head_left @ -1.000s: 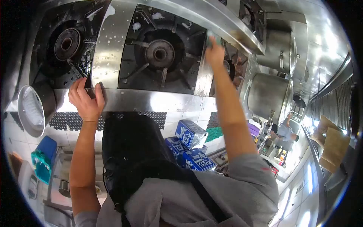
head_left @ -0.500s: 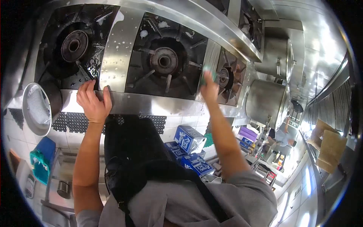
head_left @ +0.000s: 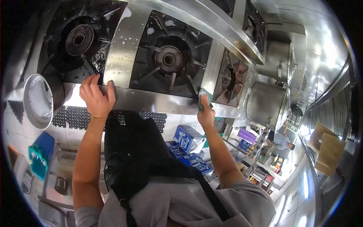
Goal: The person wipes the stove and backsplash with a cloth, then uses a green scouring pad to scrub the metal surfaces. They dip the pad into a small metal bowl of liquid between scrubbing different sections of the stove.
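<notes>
My right hand (head_left: 206, 112) presses a green scouring pad (head_left: 203, 95) against the front edge of the steel strip (head_left: 211, 70) between the middle burner (head_left: 169, 59) and the right burner (head_left: 226, 78). My left hand (head_left: 96, 96) rests flat on the steel front ledge (head_left: 151, 101) of the stove, fingers reaching the edge of the left burner (head_left: 78, 39). White soap foam dots the steel panel (head_left: 123, 45) between the left and middle burners.
A round metal strainer (head_left: 36, 100) hangs at the stove's left. Two large steel pots (head_left: 266, 104) stand to the right. Blue cartons (head_left: 189, 138) sit on the tiled floor below, beside black floor mats (head_left: 72, 119). Another person (head_left: 281, 140) works far right.
My right hand has slid the green pad from the back of the steel strip toward me, down to the stove's front edge. My left hand has stayed on the ledge.
</notes>
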### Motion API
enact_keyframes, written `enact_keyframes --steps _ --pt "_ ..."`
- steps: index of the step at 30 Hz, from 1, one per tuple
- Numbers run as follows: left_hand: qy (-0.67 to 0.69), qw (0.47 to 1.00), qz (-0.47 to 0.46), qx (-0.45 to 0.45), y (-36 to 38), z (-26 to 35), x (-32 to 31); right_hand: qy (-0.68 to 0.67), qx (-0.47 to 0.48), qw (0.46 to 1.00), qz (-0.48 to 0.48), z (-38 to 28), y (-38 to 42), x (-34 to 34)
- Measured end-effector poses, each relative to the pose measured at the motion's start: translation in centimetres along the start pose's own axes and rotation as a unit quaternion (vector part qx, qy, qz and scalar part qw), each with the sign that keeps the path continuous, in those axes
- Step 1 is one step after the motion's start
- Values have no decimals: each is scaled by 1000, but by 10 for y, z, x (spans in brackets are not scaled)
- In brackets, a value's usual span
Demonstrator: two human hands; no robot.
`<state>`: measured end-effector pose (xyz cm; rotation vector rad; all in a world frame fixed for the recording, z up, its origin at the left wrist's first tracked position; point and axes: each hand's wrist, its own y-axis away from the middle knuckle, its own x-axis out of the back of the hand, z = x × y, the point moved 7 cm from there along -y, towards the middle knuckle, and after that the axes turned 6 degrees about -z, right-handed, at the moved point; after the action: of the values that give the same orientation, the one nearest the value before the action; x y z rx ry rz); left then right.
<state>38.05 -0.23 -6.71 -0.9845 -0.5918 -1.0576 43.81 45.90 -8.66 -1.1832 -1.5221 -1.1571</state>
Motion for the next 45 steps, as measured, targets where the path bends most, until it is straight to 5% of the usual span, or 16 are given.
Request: enact_keyframes --steps 3,4,6,8,11,17,19,23,25,27,32,35,37,41,43,45 --pt "1 1000 -5 -2 0 3 -2 -28 -15 999 27 35 -70 8" --pt "-8 1000 -6 1 0 4 -2 -14 -114 993 -23 41 -115 18" --pt "-22 1000 -3 2 2 3 -4 44 47 991 116 61 -199 32" --pt "-24 1000 -2 -1 1 4 -5 71 -85 994 -4 64 -254 49" --pt "-21 1000 -2 0 3 5 -1 13 -93 995 -30 48 -228 53" --pt "-14 1000 -4 9 1 3 -2 -7 -4 1000 -4 3 -8 6" --pt "-25 1000 2 6 0 3 -1 1 -8 1000 -18 2 -6 1" --pt "-26 1000 -9 6 4 4 -5 -27 -61 998 -16 54 -146 18" --pt "-35 999 24 4 4 5 -2 -4 6 996 87 57 -223 40" --pt "-36 999 27 9 9 3 -5 38 -67 996 45 62 -265 52" --pt "-33 999 24 12 7 1 -4 -3 46 998 48 47 -128 17" --pt "-33 999 19 12 7 2 -3 -13 20 1000 -17 10 10 -3" --pt "-33 999 13 7 5 2 -3 7 15 999 -46 4 21 -5" --pt "-43 999 7 12 7 3 -7 -50 -75 995 -40 60 -98 8" --pt "-39 999 19 12 6 3 -7 -5 -9 998 66 73 -190 31" --pt "-49 999 12 11 8 4 -9 -5 -120 993 21 71 -247 56"
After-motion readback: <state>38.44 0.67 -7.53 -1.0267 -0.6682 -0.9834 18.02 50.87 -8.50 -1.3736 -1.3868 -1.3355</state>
